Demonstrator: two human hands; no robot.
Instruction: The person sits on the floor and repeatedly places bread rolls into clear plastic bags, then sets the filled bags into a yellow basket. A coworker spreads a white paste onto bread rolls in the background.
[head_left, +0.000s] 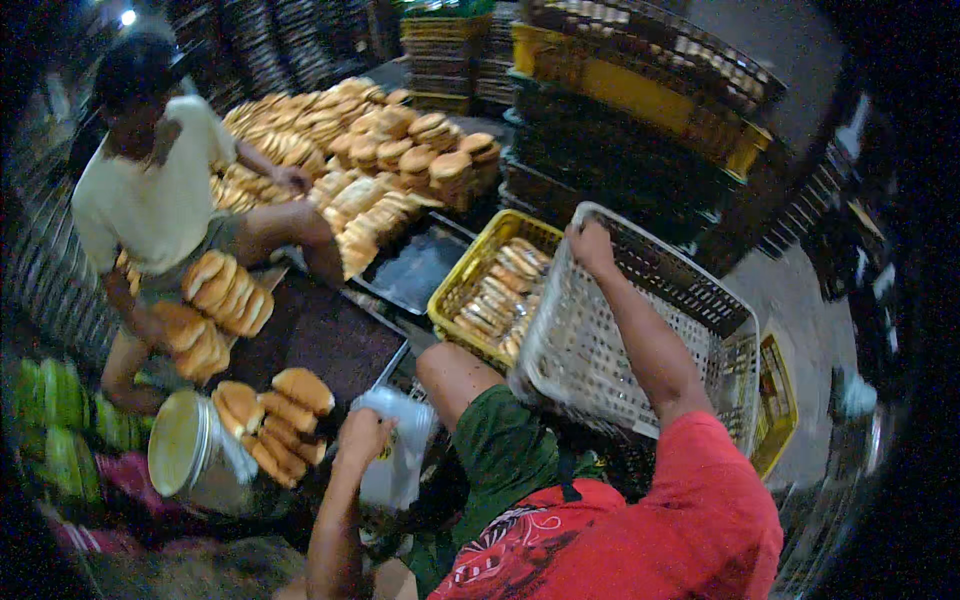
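My right hand (591, 246) grips the rim of a white plastic crate (592, 352), which is tilted and has nothing visible inside. The crate overlaps the right side of a yellow plastic crate (441, 289), where several packed buns (499, 300) lie in rows. My left hand (364, 438) is closed on a stack of clear plastic bags (390, 480), low in front of me. Just left of it, several long bread rolls (274, 427) lie beside a round tub with a pale yellow inside (176, 442).
A co-worker (150, 180) sits at the left, one hand at joined rolls (187, 341). A large bread pile (322, 127) stands behind a dark tray (424, 262). Stacked crates (600, 82) rise at the back. Another yellow crate (780, 412) is at the right.
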